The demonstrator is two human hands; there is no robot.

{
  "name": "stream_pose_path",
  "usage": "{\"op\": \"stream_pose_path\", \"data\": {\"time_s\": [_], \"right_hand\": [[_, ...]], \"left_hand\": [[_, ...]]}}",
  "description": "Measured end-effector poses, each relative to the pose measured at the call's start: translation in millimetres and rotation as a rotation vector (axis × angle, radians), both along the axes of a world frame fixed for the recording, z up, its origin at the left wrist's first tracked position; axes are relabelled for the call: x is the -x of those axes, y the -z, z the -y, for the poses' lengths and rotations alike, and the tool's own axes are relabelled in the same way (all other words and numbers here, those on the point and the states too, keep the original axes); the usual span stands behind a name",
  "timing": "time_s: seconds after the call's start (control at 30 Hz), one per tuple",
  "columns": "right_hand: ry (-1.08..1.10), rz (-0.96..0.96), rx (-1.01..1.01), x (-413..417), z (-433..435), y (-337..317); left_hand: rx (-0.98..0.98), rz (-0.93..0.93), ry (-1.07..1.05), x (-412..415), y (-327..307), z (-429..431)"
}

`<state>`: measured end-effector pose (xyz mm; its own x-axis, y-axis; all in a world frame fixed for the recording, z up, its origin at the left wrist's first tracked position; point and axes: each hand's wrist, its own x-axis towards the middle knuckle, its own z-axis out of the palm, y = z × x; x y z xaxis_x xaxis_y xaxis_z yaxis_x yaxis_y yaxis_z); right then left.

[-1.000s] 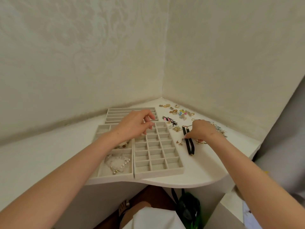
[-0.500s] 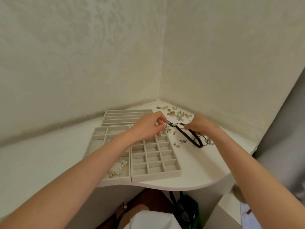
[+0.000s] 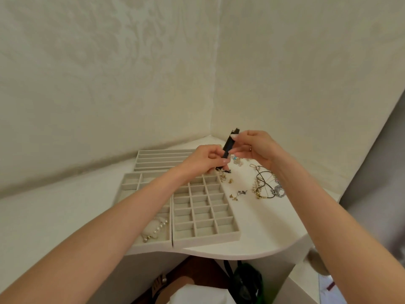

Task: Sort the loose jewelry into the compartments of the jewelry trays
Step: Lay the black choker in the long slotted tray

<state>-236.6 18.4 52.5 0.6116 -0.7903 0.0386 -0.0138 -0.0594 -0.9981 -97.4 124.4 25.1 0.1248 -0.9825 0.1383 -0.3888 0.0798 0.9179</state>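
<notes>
The white counter [image 3: 263, 233] fills the corner of the two walls, and you have three grey trays on it. The tray with long slots [image 3: 162, 160] lies near the back edge. In front of it the tray with wide compartments [image 3: 153, 244] and the grid tray [image 3: 206, 238] stand side by side and touch, reaching to the front edge. A pearl bracelet [image 3: 156, 229] lies in the front compartment of the wide one.

Your hands are lifted above the back part of the grid tray, close to each other. Toward the right edge of the counter the loose necklaces [image 3: 266, 187] lie in a heap, with some small pieces [image 3: 237, 194] between the heap and the grid tray.

The black band [image 3: 229, 141] is in the air between your hands. Your left hand [image 3: 203, 161] pinches its lower end, and your right hand [image 3: 256, 148] pinches it near the upper end with thumb and finger. Its long axis stands almost upright, the top leaning a little to the right (I think it is folded double, but I cannot tell this surely).

My judgement: the band is long, so it suits a long slot. These slots run left to right along the back edge, to the left of your grip. Your left hand is the nearer one, so you must turn the band from upright to flat and parallel with the slots.
</notes>
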Motion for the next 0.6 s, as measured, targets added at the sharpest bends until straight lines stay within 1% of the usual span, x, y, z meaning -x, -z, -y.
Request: {"op": "stream_pose_path", "data": {"time_s": [0.03,0.1,0.13,0.17,0.2,0.23,0.27,0.3,0.33,0.37,0.5,0.6], "right_hand": [[0.030,0.013,0.018,-2.1,-1.2,0.3],[0.178,0.012,0.126,-6.4,-0.7,2.9],[0.275,0.012,0.218,-8.6,1.9,5.1],[0.345,-0.004,0.352,-10.6,5.6,7.3],[0.344,-0.066,0.510,-12.4,7.6,8.9],[0.277,-0.181,0.662,-15.5,9.3,12.1],[0.172,-0.303,0.776,-18.9,10.2,15.3],[0.075,-0.388,0.838,-23.5,12.1,19.4],[0.013,-0.409,0.849,-28.6,14.5,23.2],[-0.006,-0.374,0.818,-33.6,15.3,25.4],[-0.017,-0.136,0.450,-45.7,11.6,23.8],[-0.087,0.048,0.254,-52.9,11.5,17.7]], "left_hand": [[0.016,0.039,-0.013,-3.9,-0.2,-0.6],[0.057,0.114,-0.043,-13.6,-1.5,-2.5],[0.072,0.135,-0.049,-18.9,-2.7,-4.0],[0.081,0.142,-0.045,-24.4,-3.8,-5.8],[0.088,0.145,-0.033,-29.7,-5.2,-8.0],[0.102,0.147,-0.016,-35.0,-6.6,-10.3],[0.124,0.146,0.001,-40.1,-8.4,-12.7],[0.152,0.138,0.011,-45.4,-10.0,-14.5],[0.182,0.116,0.012,-50.5,-11.7,-16.3],[0.213,0.079,0.005,-55.9,-13.4,-17.5],[0.303,-0.138,-0.084,-81.0,-16.6,-20.4],[0.319,-0.309,-0.212,-101.7,-14.5,-20.6]]}}
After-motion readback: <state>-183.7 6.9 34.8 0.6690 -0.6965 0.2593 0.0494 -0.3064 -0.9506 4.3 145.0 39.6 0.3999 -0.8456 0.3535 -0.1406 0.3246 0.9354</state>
